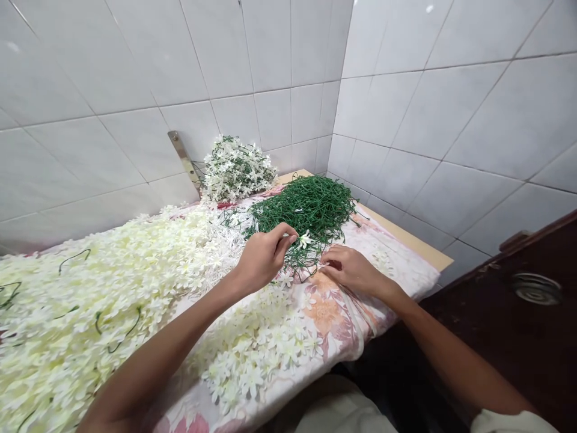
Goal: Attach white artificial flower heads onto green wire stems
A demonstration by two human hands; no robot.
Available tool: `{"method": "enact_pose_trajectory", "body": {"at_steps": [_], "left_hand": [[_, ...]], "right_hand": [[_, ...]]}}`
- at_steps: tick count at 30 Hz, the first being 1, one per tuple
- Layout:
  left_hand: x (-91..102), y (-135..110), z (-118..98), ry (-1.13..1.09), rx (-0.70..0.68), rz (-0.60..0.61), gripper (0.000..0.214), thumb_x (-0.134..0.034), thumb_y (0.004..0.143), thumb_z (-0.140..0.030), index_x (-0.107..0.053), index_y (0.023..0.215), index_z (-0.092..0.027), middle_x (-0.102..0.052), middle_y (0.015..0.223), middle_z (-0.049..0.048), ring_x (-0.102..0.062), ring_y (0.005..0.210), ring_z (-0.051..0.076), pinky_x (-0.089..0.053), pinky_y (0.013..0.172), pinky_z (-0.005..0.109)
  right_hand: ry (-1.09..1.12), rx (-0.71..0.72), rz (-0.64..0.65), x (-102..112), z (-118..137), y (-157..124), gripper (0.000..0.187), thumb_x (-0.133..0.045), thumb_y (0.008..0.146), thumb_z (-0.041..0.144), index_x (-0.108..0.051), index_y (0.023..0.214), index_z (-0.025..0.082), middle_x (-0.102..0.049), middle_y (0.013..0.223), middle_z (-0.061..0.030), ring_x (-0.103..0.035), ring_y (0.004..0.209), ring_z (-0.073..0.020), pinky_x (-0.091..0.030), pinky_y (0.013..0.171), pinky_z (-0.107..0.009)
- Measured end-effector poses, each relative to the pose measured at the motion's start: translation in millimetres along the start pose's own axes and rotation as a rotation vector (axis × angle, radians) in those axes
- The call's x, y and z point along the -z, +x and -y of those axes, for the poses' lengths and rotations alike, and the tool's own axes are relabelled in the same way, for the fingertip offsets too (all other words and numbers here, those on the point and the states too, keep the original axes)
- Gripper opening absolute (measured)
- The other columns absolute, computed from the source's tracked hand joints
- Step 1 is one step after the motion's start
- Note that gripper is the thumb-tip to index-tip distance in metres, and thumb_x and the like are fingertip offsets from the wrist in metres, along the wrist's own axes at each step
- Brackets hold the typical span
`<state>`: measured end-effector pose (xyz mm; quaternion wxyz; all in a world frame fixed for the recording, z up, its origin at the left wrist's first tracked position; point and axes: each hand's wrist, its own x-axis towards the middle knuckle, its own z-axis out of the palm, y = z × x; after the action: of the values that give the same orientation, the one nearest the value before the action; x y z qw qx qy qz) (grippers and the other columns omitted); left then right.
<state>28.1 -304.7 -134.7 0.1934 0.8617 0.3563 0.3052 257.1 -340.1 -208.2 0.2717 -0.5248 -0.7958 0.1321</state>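
Observation:
My left hand (265, 255) is closed in a pinch at the front of a heap of green stems (306, 207). A small white artificial flower (305, 239) sits at its fingertips, with a bit of green beneath the petals. To the right, my right hand (349, 267) has its fingers pressed together just above the cloth, by the heap's near edge; what they hold, if anything, is too small to make out. Below my left hand lies a small pile of loose white blossoms (252, 361).
Loose cream-white blossoms (112, 288) spread widely over the left side of the flowered cloth (329, 307). Behind stands a mound of white flowers on green stems (238, 168). Tiled walls meet at the back corner, a metal bracket (184, 159) on one. A dark brown panel (509, 300) is at right.

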Motion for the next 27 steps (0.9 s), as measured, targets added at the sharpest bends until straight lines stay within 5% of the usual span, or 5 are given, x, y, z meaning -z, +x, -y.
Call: {"method": "enact_pose_trajectory", "body": {"at_steps": [4, 8, 14, 21, 27], "left_hand": [[-5.3, -1, -1, -0.067, -0.031, 0.05, 0.015, -0.043, 0.093, -0.022, -0.053, 0.085, -0.016, -0.042, 0.053, -0.0069, -0.035, 0.044, 0.007, -0.025, 0.047, 0.018], [-9.8, -3, -4, -0.177, -0.052, 0.124, 0.014, -0.039, 0.093, -0.019, -0.048, 0.084, -0.017, -0.053, 0.063, -0.0032, -0.045, 0.049, 0.007, -0.032, 0.05, 0.017], [-12.6, -8, -5, -0.046, -0.258, 0.163, 0.013, -0.042, 0.093, -0.02, -0.055, 0.09, -0.017, -0.046, 0.052, -0.007, -0.038, 0.043, 0.007, -0.029, 0.046, 0.018], [-31.0, -15, -1, 0.205, -0.546, -0.232, 0.01, -0.053, 0.091, -0.02, -0.058, 0.099, -0.015, -0.073, 0.071, -0.0009, -0.063, 0.05, 0.009, -0.039, 0.048, 0.018], [-30.4, -13, -2, 0.342, -0.565, -0.397, 0.011, -0.051, 0.091, -0.016, -0.061, 0.087, -0.014, -0.075, 0.072, 0.0019, -0.067, 0.053, 0.012, -0.044, 0.048, 0.02]], "right_hand": [[0.481, -0.236, -0.172, 0, -4, -3, 0.013, -0.061, 0.079, 0.028, -0.065, 0.075, 0.017, -0.066, 0.068, -0.0021, -0.055, 0.053, -0.0131, -0.043, 0.052, -0.026], [0.886, -0.304, -0.455, 2, 8, -2, 0.015, -0.069, 0.073, 0.03, -0.061, 0.067, 0.018, -0.065, 0.057, -0.0001, -0.061, 0.055, -0.0147, -0.05, 0.059, -0.027], [1.193, -0.382, -0.482, -3, 43, 4, 0.02, -0.071, 0.071, 0.032, -0.056, 0.065, 0.019, -0.065, 0.059, 0.0018, -0.067, 0.062, -0.0163, -0.053, 0.061, -0.027], [1.269, -0.279, -0.453, -15, 76, 8, 0.019, -0.068, 0.077, 0.035, -0.059, 0.071, 0.02, -0.066, 0.065, 0.0017, -0.065, 0.063, -0.0154, -0.055, 0.07, -0.03], [1.195, -0.239, -0.511, -25, 88, 9, 0.026, -0.06, 0.086, 0.039, -0.055, 0.069, 0.019, -0.063, 0.067, 0.0005, -0.063, 0.069, -0.0162, -0.054, 0.068, -0.029]]}}
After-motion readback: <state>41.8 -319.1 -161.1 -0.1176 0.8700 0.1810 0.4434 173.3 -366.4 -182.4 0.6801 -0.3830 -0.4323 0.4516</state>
